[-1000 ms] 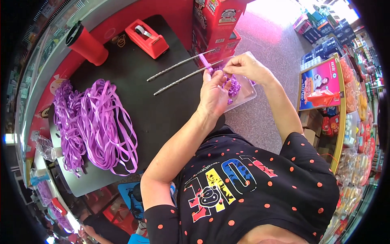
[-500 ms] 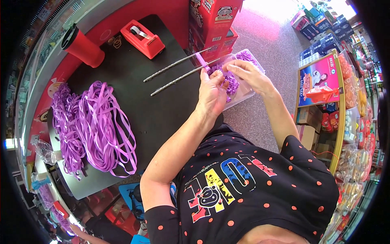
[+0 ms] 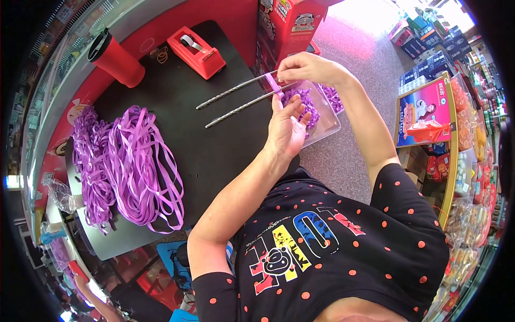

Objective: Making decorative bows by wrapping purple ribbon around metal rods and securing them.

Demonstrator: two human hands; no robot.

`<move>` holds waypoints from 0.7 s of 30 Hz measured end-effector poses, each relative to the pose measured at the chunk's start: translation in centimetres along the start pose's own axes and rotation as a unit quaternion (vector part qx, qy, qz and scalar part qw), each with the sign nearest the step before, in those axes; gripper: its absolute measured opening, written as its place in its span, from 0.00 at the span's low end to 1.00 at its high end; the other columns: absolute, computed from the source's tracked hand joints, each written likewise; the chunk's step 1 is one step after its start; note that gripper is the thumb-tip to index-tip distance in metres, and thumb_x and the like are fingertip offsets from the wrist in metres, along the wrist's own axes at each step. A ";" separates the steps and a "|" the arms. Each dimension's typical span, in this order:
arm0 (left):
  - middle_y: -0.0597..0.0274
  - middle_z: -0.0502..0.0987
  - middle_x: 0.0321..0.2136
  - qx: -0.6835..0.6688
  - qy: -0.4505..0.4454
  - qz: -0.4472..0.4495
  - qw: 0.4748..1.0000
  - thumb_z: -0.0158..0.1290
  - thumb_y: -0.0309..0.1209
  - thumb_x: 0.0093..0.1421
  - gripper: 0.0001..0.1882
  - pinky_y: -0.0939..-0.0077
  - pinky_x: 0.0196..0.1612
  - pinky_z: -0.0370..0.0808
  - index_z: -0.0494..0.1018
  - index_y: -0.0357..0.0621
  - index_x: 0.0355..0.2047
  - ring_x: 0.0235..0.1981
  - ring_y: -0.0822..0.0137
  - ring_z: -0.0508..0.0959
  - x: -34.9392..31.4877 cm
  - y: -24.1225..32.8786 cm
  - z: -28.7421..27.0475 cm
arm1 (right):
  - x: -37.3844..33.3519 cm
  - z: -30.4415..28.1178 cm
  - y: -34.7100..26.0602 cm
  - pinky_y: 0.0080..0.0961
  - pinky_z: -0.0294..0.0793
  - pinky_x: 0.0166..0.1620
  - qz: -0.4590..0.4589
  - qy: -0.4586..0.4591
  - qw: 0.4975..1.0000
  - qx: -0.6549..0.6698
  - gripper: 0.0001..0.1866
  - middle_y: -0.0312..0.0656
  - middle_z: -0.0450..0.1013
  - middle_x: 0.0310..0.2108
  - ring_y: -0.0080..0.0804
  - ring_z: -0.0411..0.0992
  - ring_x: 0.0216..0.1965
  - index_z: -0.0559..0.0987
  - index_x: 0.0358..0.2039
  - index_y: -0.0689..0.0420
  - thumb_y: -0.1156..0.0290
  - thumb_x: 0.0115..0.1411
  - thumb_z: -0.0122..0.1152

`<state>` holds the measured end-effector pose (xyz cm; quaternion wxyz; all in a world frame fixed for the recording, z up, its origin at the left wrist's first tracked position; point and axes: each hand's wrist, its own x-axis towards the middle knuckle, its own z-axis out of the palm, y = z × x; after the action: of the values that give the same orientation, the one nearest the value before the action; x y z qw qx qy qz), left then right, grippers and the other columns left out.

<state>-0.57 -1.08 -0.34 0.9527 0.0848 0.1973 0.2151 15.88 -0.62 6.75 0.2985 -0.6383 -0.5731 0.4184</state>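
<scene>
Two drill-bit-like twisted metal rods (image 3: 236,114) lie parallel over the dark table, pointing right. A purple ribbon (image 3: 272,83) bridges them near their right ends. My right hand (image 3: 306,68) reaches over the far rod, its fingertips pinched at the ribbon. Below the near rod is my left hand (image 3: 288,124), palm turned up. Its thumb touches the ribbon's near end, while the other fingers are loosely bent and apart. Under my hands stands a clear plastic box (image 3: 325,129) with small purple ribbon pieces (image 3: 304,104) in it. Part of the box is hidden by my hands.
Long purple ribbon bundles (image 3: 140,166) lie on the dark table (image 3: 209,155). A red tape dispenser (image 3: 197,53) and a red tumbler (image 3: 119,60) stand farther back. Red cartons (image 3: 292,27) rise beyond the rods. At lower left, another person's hand (image 3: 80,284) holds a red object.
My right hand has moved left and up, from beside my left hand to the ribbon at the far rod. My left fingers have loosened and spread. The view has shifted slightly.
</scene>
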 end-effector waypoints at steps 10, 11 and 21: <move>0.68 0.65 0.47 -0.008 0.005 -0.002 1.000 0.57 0.27 0.55 0.34 0.65 0.51 0.60 0.56 0.65 0.59 0.46 0.67 0.62 -0.2 0.2 0.1 | 3.0 0.4 0.6 0.24 0.68 0.34 0.044 -0.043 0.987 -0.147 0.16 0.38 0.73 0.23 0.22 0.70 0.28 0.78 0.30 0.62 0.60 0.58 0.58; 0.68 0.65 0.47 -0.009 0.005 -0.002 1.000 0.57 0.27 0.55 0.34 0.65 0.51 0.60 0.56 0.65 0.59 0.46 0.67 0.62 -0.2 0.2 0.1 | 3.0 0.5 0.5 0.24 0.68 0.34 0.044 -0.044 0.987 -0.148 0.16 0.38 0.73 0.23 0.22 0.70 0.28 0.78 0.30 0.62 0.60 0.58 0.58; 0.68 0.67 0.46 0.000 0.001 -0.003 1.000 0.55 0.26 0.56 0.33 0.65 0.51 0.61 0.55 0.65 0.59 0.46 0.67 0.63 -0.1 0.4 -0.1 | 2.0 1.6 -1.7 0.27 0.70 0.34 0.112 0.031 0.955 -0.273 0.19 0.42 0.76 0.25 0.28 0.73 0.27 0.80 0.29 0.61 0.55 0.55 0.60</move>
<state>-0.81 -0.78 -0.28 0.9531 0.0843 0.1981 0.2126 13.64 1.52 7.10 0.0813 -0.7684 -0.5806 0.2565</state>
